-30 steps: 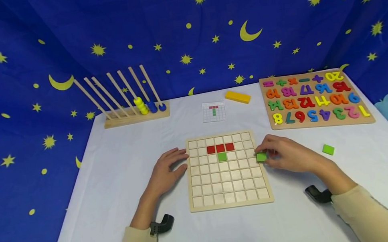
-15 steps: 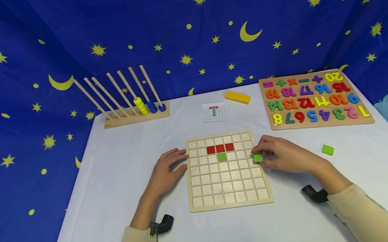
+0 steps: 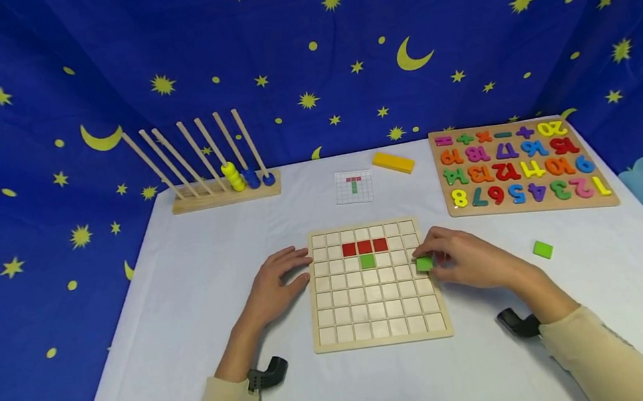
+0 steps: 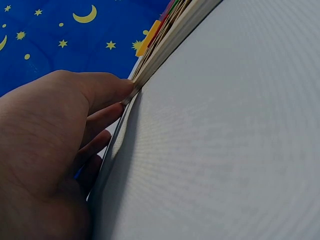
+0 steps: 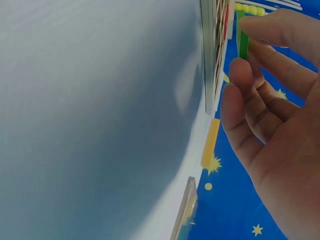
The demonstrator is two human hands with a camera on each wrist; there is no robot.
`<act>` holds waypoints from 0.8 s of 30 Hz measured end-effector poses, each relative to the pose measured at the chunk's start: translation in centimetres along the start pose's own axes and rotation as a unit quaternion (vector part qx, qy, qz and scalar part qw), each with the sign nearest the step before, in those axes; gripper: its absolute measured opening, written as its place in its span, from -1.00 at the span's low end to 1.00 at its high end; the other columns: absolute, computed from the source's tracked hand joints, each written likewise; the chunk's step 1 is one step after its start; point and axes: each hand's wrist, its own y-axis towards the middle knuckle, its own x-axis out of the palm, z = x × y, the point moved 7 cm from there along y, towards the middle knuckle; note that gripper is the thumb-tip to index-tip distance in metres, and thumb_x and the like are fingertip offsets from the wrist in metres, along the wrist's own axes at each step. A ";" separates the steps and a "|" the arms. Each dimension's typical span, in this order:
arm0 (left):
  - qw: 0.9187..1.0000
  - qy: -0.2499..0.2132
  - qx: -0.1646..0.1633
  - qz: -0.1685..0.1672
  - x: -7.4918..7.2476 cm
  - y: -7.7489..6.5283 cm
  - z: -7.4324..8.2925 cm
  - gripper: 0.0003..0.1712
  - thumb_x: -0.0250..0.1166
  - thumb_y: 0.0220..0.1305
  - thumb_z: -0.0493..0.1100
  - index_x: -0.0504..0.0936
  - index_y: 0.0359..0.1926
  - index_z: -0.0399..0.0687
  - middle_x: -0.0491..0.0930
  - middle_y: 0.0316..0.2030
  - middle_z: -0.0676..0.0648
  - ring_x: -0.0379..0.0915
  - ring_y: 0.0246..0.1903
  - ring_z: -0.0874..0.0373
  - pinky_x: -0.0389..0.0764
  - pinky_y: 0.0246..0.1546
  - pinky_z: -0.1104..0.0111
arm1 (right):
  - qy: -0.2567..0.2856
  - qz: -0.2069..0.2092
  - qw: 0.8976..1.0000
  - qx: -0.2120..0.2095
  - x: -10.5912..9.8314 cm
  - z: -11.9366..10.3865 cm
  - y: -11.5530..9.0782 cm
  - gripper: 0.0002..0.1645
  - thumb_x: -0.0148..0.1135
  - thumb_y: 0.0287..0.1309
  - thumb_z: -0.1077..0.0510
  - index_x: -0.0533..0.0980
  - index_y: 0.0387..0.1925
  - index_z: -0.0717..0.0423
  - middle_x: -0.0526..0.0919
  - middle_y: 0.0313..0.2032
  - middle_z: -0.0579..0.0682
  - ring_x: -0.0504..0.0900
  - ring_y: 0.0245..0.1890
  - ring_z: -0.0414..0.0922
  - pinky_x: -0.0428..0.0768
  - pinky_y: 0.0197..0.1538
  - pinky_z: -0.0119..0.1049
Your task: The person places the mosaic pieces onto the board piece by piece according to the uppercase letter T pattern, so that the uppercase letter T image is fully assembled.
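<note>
A wooden grid board [image 3: 383, 339] lies on the table between the hands. Three red tiles [image 3: 365, 246] form a row in its upper part, and one green tile [image 3: 368, 261] sits in the cell under the middle red one. My left hand [image 3: 272, 290] touches the board's left edge with its fingertips, the fingers loosely bent and holding nothing. Over the right border of the board, my right hand [image 3: 465, 256] pinches another green tile [image 3: 424, 264] between thumb and fingers. In the right wrist view this pinched green tile [image 5: 243, 37] appears edge-on, above the board's surface.
A loose green tile [image 3: 543, 249] lies right of the right hand. Behind the board are a small pattern card [image 3: 354, 188] with a red and green T, a yellow block [image 3: 393, 162], a peg abacus [image 3: 227, 197] with beads, and a number puzzle board [image 3: 525, 169].
My right hand has moved slightly left with the pinched green tile, from the board's right edge to over its rightmost cells. My left hand has stayed in place.
</note>
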 end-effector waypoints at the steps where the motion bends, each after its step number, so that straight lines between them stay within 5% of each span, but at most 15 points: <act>1: 1.000 0.000 0.000 0.000 0.0 0.0 0.0 -0.64 0.34 0.26 -0.10 0.65 0.09 0.06 0.47 0.20 0.12 0.15 0.31 0.18 0.15 0.31 0.13 | 0.000 0.000 1.000 -0.002 0.0 0.0 0.0 -0.59 0.41 0.05 0.19 0.62 -0.01 -0.04 0.51 -0.19 -0.22 0.48 -0.28 -0.20 0.56 -0.21 -0.30; 24: 1.000 0.000 0.007 0.000 0.1 0.0 -0.2 -0.64 0.32 0.28 -0.08 0.64 0.10 0.08 0.46 0.21 0.13 0.14 0.32 0.17 0.14 0.31 0.09 | -0.001 -0.004 0.999 -0.037 0.5 -2.6 1.7 -0.62 0.36 0.08 0.18 0.62 -0.01 -0.01 0.49 -0.16 -0.26 0.50 -0.27 -0.25 0.56 -0.18 -0.33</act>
